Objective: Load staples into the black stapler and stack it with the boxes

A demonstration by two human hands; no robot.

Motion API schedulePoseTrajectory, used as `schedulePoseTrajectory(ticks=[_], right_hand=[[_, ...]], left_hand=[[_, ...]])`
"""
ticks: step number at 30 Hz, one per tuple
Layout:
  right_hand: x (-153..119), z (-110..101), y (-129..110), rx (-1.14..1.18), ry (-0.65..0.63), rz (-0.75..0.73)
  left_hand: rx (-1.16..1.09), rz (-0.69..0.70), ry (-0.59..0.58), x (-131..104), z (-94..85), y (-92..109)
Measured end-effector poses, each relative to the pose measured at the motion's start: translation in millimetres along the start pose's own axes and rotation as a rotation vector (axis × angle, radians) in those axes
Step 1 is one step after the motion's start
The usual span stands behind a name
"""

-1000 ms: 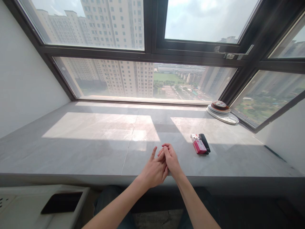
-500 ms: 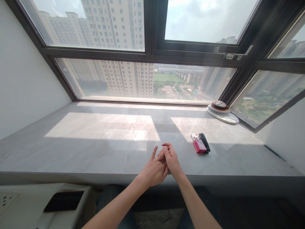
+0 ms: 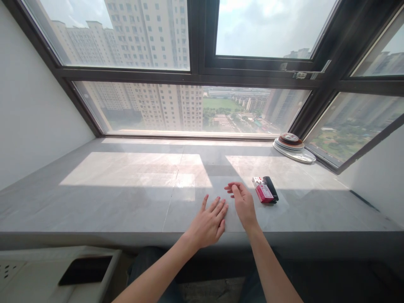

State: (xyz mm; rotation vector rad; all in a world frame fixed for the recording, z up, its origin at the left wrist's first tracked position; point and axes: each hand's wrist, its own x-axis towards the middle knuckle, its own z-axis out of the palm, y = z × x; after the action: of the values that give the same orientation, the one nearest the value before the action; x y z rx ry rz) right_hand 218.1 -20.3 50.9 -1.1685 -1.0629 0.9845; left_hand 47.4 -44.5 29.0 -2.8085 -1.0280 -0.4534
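Observation:
My left hand (image 3: 208, 221) is over the front edge of the grey marbled windowsill (image 3: 132, 206), palm down with its fingers spread. Nothing is in it. My right hand (image 3: 244, 205) hovers just to the right of it, fingers loosely curved and apart, holding nothing. Close by on the right, a small pink and white box (image 3: 264, 192) lies on the sill. Against the box's right side rests a black stapler-like object (image 3: 271, 188). Neither hand touches these two things.
A stack of plates or round dishes (image 3: 292, 145) stands in the far right corner by the window frame (image 3: 195, 76). White walls (image 3: 34, 105) bound the sill. Below its front edge at the left is a pale cabinet-like unit (image 3: 41, 269) with a dark rectangular panel.
My hands were clasped together and have come apart. The right hand has moved to the right, towards the box, while the left stays nearly in place with its fingers free.

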Motion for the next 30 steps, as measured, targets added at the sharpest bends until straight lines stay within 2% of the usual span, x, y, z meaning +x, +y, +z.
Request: schedulePoseTrajectory(ticks=[2, 3, 4, 7, 8, 11, 12, 15, 18, 19, 22, 25, 26, 27, 30], right_hand=[[-1.8, 0.9, -7.0, 0.107, -0.240, 0.156], [-0.3, 3.7, -8.5, 0.146, -0.315, 0.237], [3.2, 7.1, -8.9, 0.162, -0.333, 0.289], [21.1, 15.3, -7.3, 0.181, -0.143, 0.226], [26.9, 16.1, -6.7, 0.210, -0.148, 0.218], [35.9, 14.2, -4.5, 0.253, -0.294, 0.328], [35.9, 12.8, -3.4, 0.240, -0.301, 0.350], [31.8, 8.4, 0.9, 0.263, -0.217, 0.291], [27.4, 4.8, 5.3, 0.294, -0.317, 0.331], [26.0, 4.5, 6.8, 0.248, -0.296, 0.317], [19.8, 6.2, 12.2, 0.088, -0.120, 0.159], [10.8, 8.7, 19.5, 0.073, -0.284, 0.186], [8.0, 8.9, 22.5, 0.037, -0.291, 0.176], [5.7, 8.4, 25.7, -0.033, -0.245, 0.127], [0.9, 2.3, 35.6, -0.293, 0.014, -0.095]], left_hand=[[-0.042, -0.013, -0.023, 0.0, 1.7, 0.2], [-0.059, -0.017, -0.031, -0.1, 2.0, 0.4], [-0.070, -0.020, -0.035, -0.1, 2.0, 0.6], [-0.076, -0.022, -0.030, -0.1, 0.6, 0.7], [-0.075, -0.023, -0.030, 0.0, 0.0, 0.6], [-0.079, -0.026, -0.042, 0.2, -1.4, 0.6], [-0.079, -0.026, -0.043, 0.3, -1.6, 0.7], [-0.083, -0.027, -0.036, 0.9, -1.1, 0.9], [-0.115, -0.025, -0.025, 1.6, -0.6, 0.5], [-0.133, -0.023, -0.018, 1.7, -0.7, 0.1], [-0.206, -0.004, 0.000, 1.1, -2.6, -1.5], [-0.299, 0.026, -0.004, -1.7, -5.9, -3.2], [-0.329, 0.035, -0.004, -3.0, -6.7, -3.7], [-0.356, 0.040, 0.000, -4.2, -7.2, -4.3], [-0.408, 0.011, 0.016, -6.9, -6.1, -6.9]])
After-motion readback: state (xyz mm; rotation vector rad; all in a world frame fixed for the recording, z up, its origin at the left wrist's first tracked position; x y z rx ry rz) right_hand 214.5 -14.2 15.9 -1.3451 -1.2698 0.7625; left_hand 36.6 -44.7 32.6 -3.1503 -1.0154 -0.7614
